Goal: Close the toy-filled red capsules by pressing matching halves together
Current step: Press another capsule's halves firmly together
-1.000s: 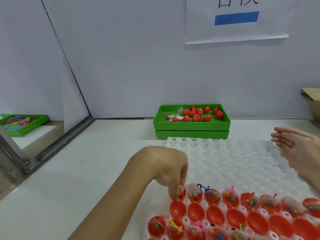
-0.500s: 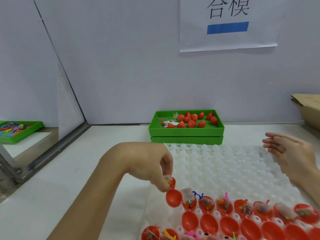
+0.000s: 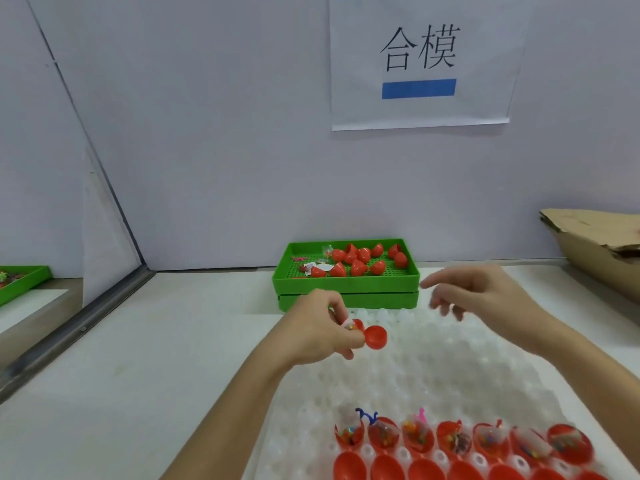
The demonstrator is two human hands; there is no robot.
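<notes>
**Holding an open capsule above the tray, halves not yet pressed**

Watching from my side, the left hand [image 3: 318, 336] pinches the hinged red capsule [image 3: 367, 336] above the white tray [image 3: 433, 372], its empty half hanging free toward 3 o'clock. The right hand [image 3: 485, 299] hovers apart, fingers loose, holding nothing. My worry: the small toy packet in the pinched half could slip out if that half tilts, or catch in the seam and stop the snap. The shells look like smooth, glossy hard plastic; the tray is translucent and dimpled. More filled halves [image 3: 457, 441] sit at 6 o'clock, the green bin [image 3: 346, 287] at 12 on the worktop [image 3: 173, 341].
</notes>
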